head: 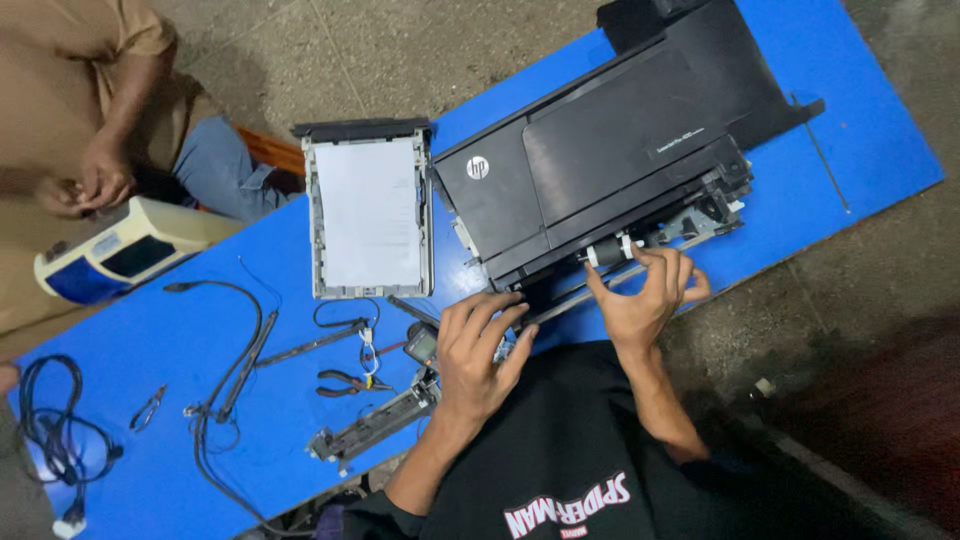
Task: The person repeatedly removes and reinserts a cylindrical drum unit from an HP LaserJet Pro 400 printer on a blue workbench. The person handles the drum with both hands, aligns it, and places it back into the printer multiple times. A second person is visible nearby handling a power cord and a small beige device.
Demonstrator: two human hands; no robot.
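Big blue table point(180, 330) runs corner to corner, and up at one o'clock on it sits the black printer point(600, 160), its open near edge facing the person. At eleven o'clock lies the grey paper tray point(368, 215), with pliers point(348, 382) and loose black cables point(215, 400) down at eight. Right hand point(645, 300) pinches the small white roller point(608, 252) on the printer's edge with its fingertips, while the left hand point(475, 355) rests open-fingered against the printer's near corner, gripping nothing.
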